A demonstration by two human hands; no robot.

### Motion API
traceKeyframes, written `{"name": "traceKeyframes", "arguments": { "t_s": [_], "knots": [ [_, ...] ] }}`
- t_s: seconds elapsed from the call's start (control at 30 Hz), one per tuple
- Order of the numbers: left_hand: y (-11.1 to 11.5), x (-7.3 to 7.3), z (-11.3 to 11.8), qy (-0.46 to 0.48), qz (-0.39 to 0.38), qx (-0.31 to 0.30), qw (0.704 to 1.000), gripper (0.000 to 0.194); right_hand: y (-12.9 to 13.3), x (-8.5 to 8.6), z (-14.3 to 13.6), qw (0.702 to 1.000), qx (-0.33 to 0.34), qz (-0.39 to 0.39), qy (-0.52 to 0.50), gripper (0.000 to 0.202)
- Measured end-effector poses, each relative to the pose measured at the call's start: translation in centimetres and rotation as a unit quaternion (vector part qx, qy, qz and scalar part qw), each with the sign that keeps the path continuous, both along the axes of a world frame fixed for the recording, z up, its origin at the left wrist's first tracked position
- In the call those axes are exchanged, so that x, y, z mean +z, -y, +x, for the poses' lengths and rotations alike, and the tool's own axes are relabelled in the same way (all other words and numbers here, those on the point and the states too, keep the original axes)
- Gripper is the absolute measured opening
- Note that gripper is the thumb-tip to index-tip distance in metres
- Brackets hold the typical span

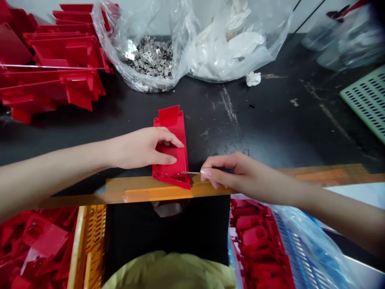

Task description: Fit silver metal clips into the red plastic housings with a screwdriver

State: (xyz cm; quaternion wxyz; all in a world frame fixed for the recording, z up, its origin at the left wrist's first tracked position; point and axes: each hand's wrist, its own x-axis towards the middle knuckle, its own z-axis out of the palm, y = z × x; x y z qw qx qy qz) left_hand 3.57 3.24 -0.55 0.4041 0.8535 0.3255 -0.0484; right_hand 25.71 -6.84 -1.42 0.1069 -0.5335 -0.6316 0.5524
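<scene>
A red plastic part [177, 130] lies on the black table near its taped front edge, with small metal spots along its lower end. My left hand [147, 147] rests on it, thumb and fingers curved around its left side and pressing its face. My right hand [230, 172] is closed on a thin tool [192, 173] with a metal shaft and a dark handle mostly hidden in the fingers. The shaft points left, and its tip is at the lower right of the red part, beside a small metal spot.
Stacked red parts [69, 52] stand at the back left. Beside them are a clear bag of small metal pieces [153, 58] and a bag of white pieces [237, 44]. A green basket [367, 100] is at right. Below the edge are an orange crate [95, 228] and a blue crate [288, 237].
</scene>
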Motion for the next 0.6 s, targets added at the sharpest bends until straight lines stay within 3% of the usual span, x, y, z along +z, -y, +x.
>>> {"name": "traceKeyframes", "arguments": {
  "t_s": [0.17,0.6],
  "knots": [
    [0.8,-0.8,-0.8,0.048,0.004,0.019,0.999,0.038,0.0,0.8,-1.0,0.988,0.038,0.108,0.099,0.029],
    [1.0,-1.3,-1.0,0.078,-0.007,0.034,0.996,0.037,0.5,1.6,-1.7,0.936,0.086,0.207,0.271,0.032]
  ]
}}
